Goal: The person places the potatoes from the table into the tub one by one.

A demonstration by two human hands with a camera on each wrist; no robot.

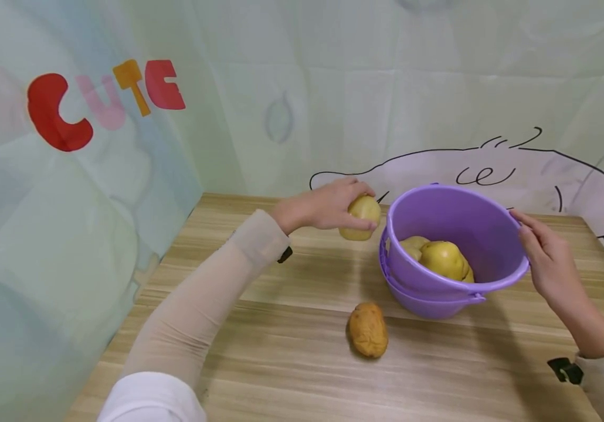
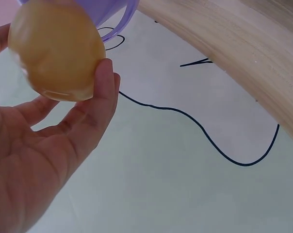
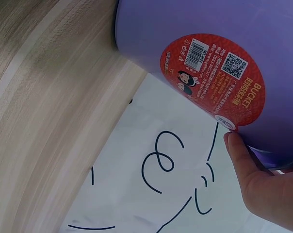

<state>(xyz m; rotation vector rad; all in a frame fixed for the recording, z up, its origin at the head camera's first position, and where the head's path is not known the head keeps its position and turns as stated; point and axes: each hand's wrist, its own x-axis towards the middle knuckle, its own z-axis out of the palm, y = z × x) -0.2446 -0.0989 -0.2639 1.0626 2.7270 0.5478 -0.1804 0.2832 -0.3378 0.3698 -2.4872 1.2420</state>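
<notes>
My left hand (image 1: pixel 333 205) grips a pale yellow potato (image 1: pixel 363 215) above the table, just left of the purple bucket (image 1: pixel 413 202). In the left wrist view, fingers and thumb curl around that potato (image 2: pixel 59 51). Several yellow potatoes (image 1: pixel 443 259) lie inside the bucket, which tilts toward me. My right hand (image 1: pixel 550 258) holds the bucket by its right rim; the right wrist view shows the fingers at the rim and a red label (image 3: pixel 214 80) on the bucket's side. A brownish, wrinkled potato (image 1: pixel 367 330) lies on the table in front of the bucket.
The wood-grain table (image 1: pixel 281 363) runs back to a pale printed curtain (image 1: pixel 302 105), which also hangs along the left side. The bucket's purple handle (image 1: pixel 384 252) hangs down at its left side.
</notes>
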